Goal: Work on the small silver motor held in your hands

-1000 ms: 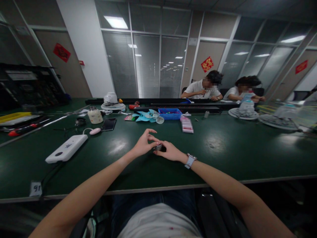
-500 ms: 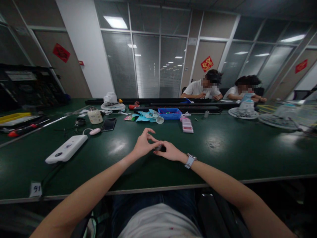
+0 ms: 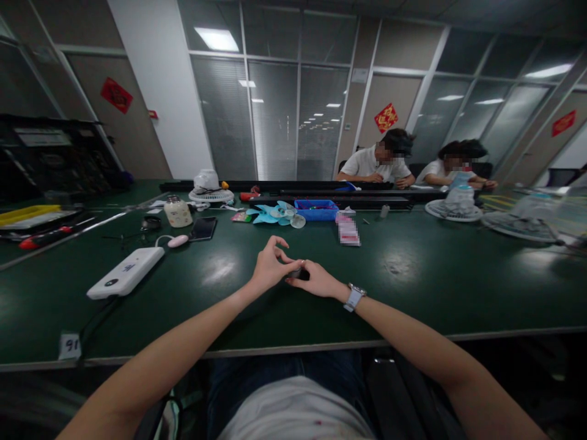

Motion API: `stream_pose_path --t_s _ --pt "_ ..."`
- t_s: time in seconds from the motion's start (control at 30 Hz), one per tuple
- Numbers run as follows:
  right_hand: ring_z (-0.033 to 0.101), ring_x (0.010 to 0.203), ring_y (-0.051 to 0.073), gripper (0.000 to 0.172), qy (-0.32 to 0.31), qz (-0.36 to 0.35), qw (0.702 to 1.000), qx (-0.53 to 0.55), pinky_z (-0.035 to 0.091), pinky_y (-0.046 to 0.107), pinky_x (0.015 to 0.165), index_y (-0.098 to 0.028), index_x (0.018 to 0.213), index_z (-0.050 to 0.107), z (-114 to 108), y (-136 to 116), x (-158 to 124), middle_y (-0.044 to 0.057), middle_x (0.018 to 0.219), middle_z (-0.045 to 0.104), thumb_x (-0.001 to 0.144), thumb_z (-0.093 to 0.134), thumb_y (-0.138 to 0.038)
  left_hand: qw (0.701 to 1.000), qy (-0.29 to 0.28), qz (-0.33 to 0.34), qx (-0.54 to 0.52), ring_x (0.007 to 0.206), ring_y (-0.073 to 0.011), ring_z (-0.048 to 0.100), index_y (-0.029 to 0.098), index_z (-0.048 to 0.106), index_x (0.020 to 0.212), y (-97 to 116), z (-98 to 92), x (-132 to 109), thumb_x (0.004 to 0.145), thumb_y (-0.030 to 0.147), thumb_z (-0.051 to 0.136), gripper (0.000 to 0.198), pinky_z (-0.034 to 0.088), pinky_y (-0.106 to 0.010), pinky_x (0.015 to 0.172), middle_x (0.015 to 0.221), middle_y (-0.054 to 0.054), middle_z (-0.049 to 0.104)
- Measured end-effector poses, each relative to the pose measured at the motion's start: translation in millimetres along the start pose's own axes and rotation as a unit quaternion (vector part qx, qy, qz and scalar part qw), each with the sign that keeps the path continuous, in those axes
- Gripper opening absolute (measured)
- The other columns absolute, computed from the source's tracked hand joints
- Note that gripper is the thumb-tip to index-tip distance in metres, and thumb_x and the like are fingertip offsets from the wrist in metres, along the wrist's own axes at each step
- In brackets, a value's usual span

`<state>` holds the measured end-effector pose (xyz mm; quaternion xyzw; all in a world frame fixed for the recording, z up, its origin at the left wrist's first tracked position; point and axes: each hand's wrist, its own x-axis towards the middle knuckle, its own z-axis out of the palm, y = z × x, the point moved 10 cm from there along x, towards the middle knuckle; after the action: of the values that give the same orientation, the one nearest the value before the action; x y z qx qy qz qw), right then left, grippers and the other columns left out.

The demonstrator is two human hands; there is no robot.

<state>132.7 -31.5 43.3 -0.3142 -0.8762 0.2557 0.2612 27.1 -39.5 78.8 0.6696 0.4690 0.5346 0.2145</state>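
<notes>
Near the middle of the green table [image 3: 183, 318], both hands meet around a small dark object [image 3: 296, 274]. My right hand [image 3: 318, 280] grips it between thumb and fingers; a watch is on that wrist. My left hand [image 3: 269, 264] touches the object's upper left with one fingertip, its other fingers curved and apart. Fingers hide much of the object, so I cannot make out what it is. Beyond the hands lie light-blue fan blades [image 3: 270, 214], a blue basket [image 3: 315, 211] with small items in it, and a pink-and-white packet [image 3: 348, 230].
At the left are a white power bank-like device [image 3: 126, 273], a phone [image 3: 203, 228], a cream jar [image 3: 178, 214] and a red-handled tool [image 3: 46, 238]. White fan parts [image 3: 456, 208] stand at the right. Two people [image 3: 376, 164] sit across the table.
The whole view has shifted slightly. Both hands keep nearly the same pose around the small dark object.
</notes>
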Motion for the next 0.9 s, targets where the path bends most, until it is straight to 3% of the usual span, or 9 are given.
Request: stream_pose_path --t_s 0.17,0.4,0.6,0.73,0.9 --pt "0.059 0.083 0.019 0.035 0.001 -0.009 1.0 0.003 0.045 0.03 0.073 -0.014 0.107 0.064 0 -1 0 0.007 0.095 0.066 0.083 0.068 -0.04 1.0 -0.028 0.01 -0.009 0.065 -0.018 0.07 0.022 0.046 0.102 4 1.4 1 0.068 0.033 0.079 0.049 0.051 -0.029 0.068 0.063 0.006 0.068" --pt "0.06 0.081 0.019 0.032 0.009 -0.014 1.0 -0.006 0.045 0.03 0.072 -0.013 0.104 0.065 -2 -5 0 0.007 0.093 0.067 0.082 0.07 -0.036 0.993 -0.111 0.027 -0.042 0.092 -0.022 0.072 0.02 0.042 0.119 9 8.6 3 0.071 0.026 0.078 0.061 0.052 -0.038 0.088 0.076 -0.001 0.075" --pt "0.06 0.079 0.019 0.031 0.017 -0.011 1.0 -0.007 0.044 0.029 0.07 -0.013 0.1 0.065 -4 -4 -1 0.006 0.089 0.066 0.081 0.07 -0.038 0.984 -0.169 0.036 -0.049 0.103 -0.0228 0.069 0.019 0.037 0.128 15 13.3 0 0.077 0.028 0.073 0.063 0.051 -0.039 0.092 0.086 -0.005 0.076" --pt "0.059 0.077 0.018 0.03 0.012 -0.007 1.0 -0.008 0.044 0.028 0.067 -0.013 0.096 0.065 -4 -4 -1 0.005 0.086 0.066 0.082 0.069 -0.039 0.98 -0.189 0.04 -0.046 0.1 -0.0232 0.07 0.019 0.036 0.131 15 15.0 -1 0.08 0.028 0.071 0.062 0.051 -0.039 0.091 0.094 -0.008 0.075" --pt "0.059 0.075 0.018 0.032 0.012 -0.013 1.0 -0.001 0.043 0.028 0.066 -0.013 0.097 0.065 -4 -5 -1 0.005 0.085 0.064 0.082 0.068 -0.041 0.98 -0.187 0.064 -0.022 0.103 -0.022 0.067 0.019 0.053 0.113 18 13.8 -1 0.082 0.027 0.067 0.035 0.049 -0.038 0.094 0.114 -0.011 0.069"
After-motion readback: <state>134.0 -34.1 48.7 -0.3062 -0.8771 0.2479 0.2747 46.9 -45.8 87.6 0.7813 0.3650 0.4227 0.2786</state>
